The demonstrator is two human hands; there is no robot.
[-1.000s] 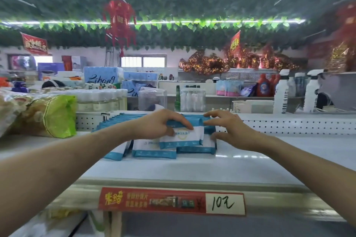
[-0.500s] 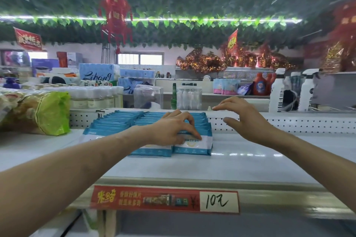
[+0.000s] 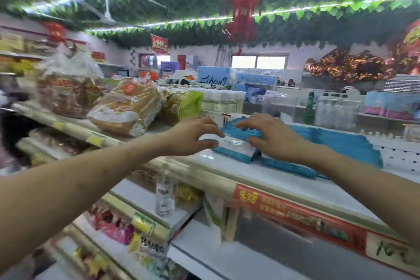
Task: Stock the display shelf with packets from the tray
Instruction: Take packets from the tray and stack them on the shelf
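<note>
Rows of blue and white packets point(image 3: 329, 141) stand on edge on the white top shelf point(image 3: 261, 179). The front packet point(image 3: 234, 149) of the left row shows its white face. My left hand point(image 3: 193, 136) pinches that packet's left edge between fingers and thumb. My right hand point(image 3: 272, 138) lies spread over the tops of the packets behind it, thumb against the front packet's right side. No tray is in view.
Bagged bread point(image 3: 127, 109) and a green bag point(image 3: 184, 107) sit left of the packets on the same shelf. A perforated back panel point(image 3: 400, 154) closes the shelf behind. A red price strip point(image 3: 295, 213) runs along its front edge. A clear bottle point(image 3: 164, 193) and snack packs fill lower shelves.
The view has swung left. My right hand moved from beside the packets onto the row. My left hand shifted to the front packet's left edge.
</note>
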